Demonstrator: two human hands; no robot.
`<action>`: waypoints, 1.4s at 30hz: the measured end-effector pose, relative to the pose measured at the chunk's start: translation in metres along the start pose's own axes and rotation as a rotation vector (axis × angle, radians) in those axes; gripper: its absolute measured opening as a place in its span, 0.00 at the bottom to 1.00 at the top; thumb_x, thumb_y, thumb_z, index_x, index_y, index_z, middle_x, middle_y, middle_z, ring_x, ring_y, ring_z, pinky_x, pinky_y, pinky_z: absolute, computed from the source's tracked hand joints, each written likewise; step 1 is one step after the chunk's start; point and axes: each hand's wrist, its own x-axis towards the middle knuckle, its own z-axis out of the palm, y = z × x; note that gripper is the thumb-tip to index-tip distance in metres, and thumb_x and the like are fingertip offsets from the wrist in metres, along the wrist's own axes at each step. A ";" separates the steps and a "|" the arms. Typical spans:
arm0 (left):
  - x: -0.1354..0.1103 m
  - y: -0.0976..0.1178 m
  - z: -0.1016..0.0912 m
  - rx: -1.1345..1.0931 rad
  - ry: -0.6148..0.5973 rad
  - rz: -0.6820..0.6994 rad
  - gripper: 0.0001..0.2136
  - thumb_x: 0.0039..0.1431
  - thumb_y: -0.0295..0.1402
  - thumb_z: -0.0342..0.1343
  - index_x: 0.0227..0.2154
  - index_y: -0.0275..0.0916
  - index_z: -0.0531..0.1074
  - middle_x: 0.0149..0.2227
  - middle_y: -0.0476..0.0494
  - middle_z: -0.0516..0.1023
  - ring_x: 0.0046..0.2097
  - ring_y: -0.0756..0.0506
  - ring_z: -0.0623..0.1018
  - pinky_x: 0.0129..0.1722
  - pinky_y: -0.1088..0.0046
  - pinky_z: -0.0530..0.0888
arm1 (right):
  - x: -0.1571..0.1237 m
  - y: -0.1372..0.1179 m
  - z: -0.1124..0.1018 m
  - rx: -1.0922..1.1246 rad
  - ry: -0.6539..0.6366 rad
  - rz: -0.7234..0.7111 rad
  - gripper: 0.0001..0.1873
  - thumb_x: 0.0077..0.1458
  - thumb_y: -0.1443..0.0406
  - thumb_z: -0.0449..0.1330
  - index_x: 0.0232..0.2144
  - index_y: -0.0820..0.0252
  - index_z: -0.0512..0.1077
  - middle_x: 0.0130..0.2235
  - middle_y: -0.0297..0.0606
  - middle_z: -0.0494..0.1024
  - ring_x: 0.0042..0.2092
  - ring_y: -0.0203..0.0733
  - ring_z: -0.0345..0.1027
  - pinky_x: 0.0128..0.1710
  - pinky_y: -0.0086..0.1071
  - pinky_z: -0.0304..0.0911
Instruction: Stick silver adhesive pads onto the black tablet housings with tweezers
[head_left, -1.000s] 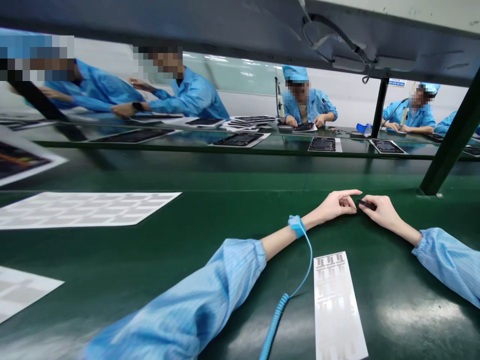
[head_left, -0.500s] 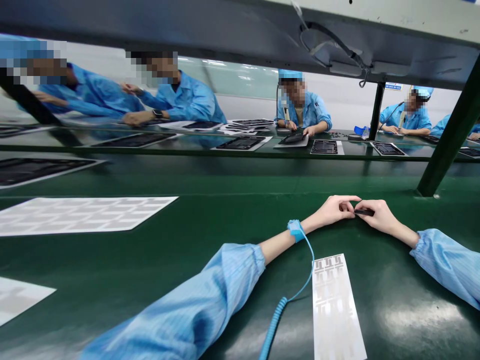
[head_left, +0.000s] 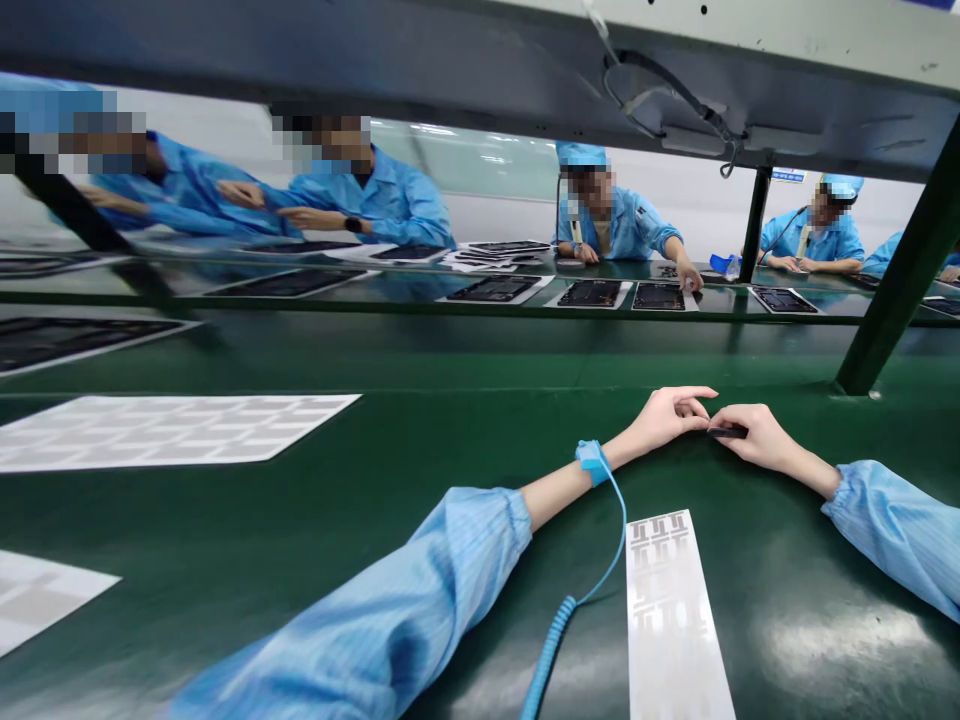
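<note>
Above the green work surface my right hand is closed around a small thin black piece, whose exact kind I cannot make out. My left hand is at the left end of that piece, with its index finger stretched out above. Its thumb and other fingers are bent together, and whatever they pinch is too small to tell. Around my left wrist is a blue wrist strap with a coiled cord. A white sticker sheet with grey shapes lies below my hands.
More white sheets with grey patches lie to the left. Behind, a raised ledge carries flat black panels on white sheets, with several co-workers in blue beyond. A green post stands at right, under an overhead shelf.
My left fingers have spread a little and the black piece has tilted slightly in my right hand. Across the ledge, a co-worker has put down a panel and reached toward another.
</note>
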 end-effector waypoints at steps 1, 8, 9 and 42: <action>0.000 0.000 0.000 0.004 -0.007 -0.002 0.14 0.68 0.37 0.58 0.50 0.35 0.71 0.42 0.44 0.77 0.37 0.46 0.79 0.38 0.65 0.79 | 0.000 -0.001 0.000 0.002 0.011 0.003 0.15 0.65 0.56 0.59 0.34 0.63 0.74 0.32 0.34 0.76 0.32 0.34 0.71 0.35 0.32 0.70; 0.001 -0.002 0.001 -0.015 -0.064 -0.019 0.13 0.67 0.37 0.59 0.50 0.35 0.72 0.42 0.43 0.77 0.39 0.46 0.79 0.39 0.64 0.79 | 0.001 0.005 0.000 -0.016 0.107 0.093 0.16 0.66 0.56 0.58 0.33 0.63 0.73 0.30 0.32 0.74 0.29 0.33 0.69 0.33 0.31 0.69; 0.001 -0.002 0.001 -0.023 -0.062 -0.019 0.13 0.67 0.37 0.59 0.50 0.35 0.72 0.42 0.43 0.77 0.39 0.46 0.79 0.40 0.64 0.79 | 0.001 0.007 0.001 -0.024 0.109 0.105 0.16 0.66 0.57 0.58 0.32 0.63 0.72 0.29 0.31 0.74 0.29 0.33 0.68 0.32 0.30 0.69; 0.000 -0.003 0.000 -0.113 0.054 -0.042 0.13 0.67 0.37 0.59 0.50 0.35 0.71 0.43 0.43 0.77 0.40 0.45 0.79 0.41 0.63 0.79 | 0.003 0.002 -0.004 -0.007 0.155 0.171 0.18 0.67 0.57 0.57 0.28 0.63 0.70 0.24 0.27 0.69 0.24 0.30 0.64 0.28 0.27 0.66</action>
